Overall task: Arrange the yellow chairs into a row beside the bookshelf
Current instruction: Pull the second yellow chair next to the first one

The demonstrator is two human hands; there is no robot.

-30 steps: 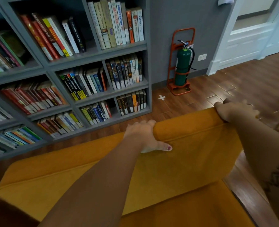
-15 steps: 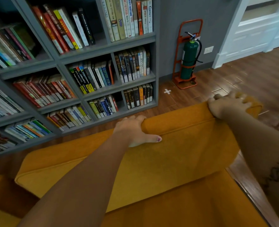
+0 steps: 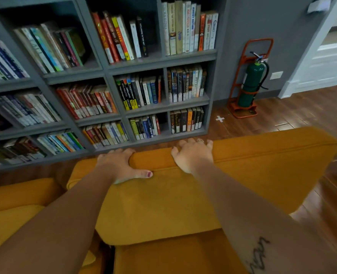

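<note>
My left hand (image 3: 120,165) and right hand (image 3: 193,155) grip the yellow fabric chair (image 3: 252,184) to push it toward the grey bookshelf (image 3: 108,76) at 12 o'clock.

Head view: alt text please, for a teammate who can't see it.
Left hand and right hand grip the backrest top of a mustard-yellow upholstered chair facing a grey bookshelf full of books. A second yellow chair sits left; a green fire extinguisher stands right.

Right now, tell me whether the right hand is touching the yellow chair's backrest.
Touching. The head view shows the right hand resting on top of the backrest, fingers curled over its far edge.
</note>
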